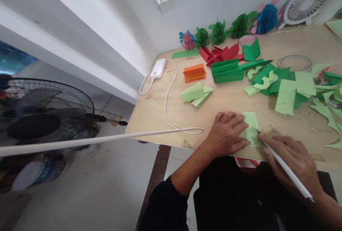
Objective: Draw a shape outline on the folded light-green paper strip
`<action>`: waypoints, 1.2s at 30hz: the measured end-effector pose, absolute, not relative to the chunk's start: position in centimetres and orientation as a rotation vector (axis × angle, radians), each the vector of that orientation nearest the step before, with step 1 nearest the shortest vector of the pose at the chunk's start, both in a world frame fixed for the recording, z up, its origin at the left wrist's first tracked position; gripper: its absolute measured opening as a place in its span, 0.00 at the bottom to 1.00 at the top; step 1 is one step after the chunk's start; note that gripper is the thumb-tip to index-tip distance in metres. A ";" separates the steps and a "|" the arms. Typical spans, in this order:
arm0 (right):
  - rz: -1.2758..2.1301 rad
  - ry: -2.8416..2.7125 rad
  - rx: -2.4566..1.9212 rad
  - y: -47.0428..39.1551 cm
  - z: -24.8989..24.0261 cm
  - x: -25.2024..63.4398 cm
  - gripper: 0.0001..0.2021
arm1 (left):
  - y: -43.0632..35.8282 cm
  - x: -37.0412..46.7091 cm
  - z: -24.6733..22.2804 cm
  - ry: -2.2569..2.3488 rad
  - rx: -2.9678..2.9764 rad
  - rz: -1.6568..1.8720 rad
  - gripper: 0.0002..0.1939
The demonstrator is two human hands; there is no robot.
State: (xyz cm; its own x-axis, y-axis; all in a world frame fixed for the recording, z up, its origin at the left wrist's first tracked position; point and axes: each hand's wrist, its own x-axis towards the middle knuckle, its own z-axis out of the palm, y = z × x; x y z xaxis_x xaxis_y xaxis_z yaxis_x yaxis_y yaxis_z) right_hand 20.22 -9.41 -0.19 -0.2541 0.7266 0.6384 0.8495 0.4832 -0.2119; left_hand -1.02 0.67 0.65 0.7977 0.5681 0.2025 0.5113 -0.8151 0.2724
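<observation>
Wooden tabletop (160,117) against a white wall, paper scraps far right. Light green paper piece (252,129) lies at the near edge, between both hands. Left hand (227,133) presses flat on its left side; right hand (291,156) grips a white pencil (283,165), tip touching the paper's right edge.

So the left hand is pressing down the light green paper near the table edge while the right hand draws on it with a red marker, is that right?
Not quite: the pen is white, not a red marker. The head view shows the left hand flat on the light green paper near the table edge while the right hand draws on it.
</observation>
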 end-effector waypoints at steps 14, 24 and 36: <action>-0.206 -2.059 -1.284 -9.5 -0.3 20.4 0.36 | 1.7 -1.5 0.8 0.777 2.814 0.377 0.28; -0.195 -2.056 -1.325 -9.7 -0.2 20.3 0.35 | 2.5 -1.9 0.6 0.705 2.881 0.363 0.27; -0.134 -2.039 -1.325 -9.7 0.2 20.1 0.39 | 3.5 -2.7 0.1 0.549 2.946 0.372 0.31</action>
State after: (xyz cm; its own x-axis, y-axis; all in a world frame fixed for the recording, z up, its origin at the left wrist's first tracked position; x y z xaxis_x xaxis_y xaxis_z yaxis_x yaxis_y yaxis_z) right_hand 20.14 -9.73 0.17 -0.2398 0.7666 0.5957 0.8377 0.4735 -0.2721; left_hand -2.73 3.46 0.15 0.9040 0.3680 0.2174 0.3382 -0.9269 0.1628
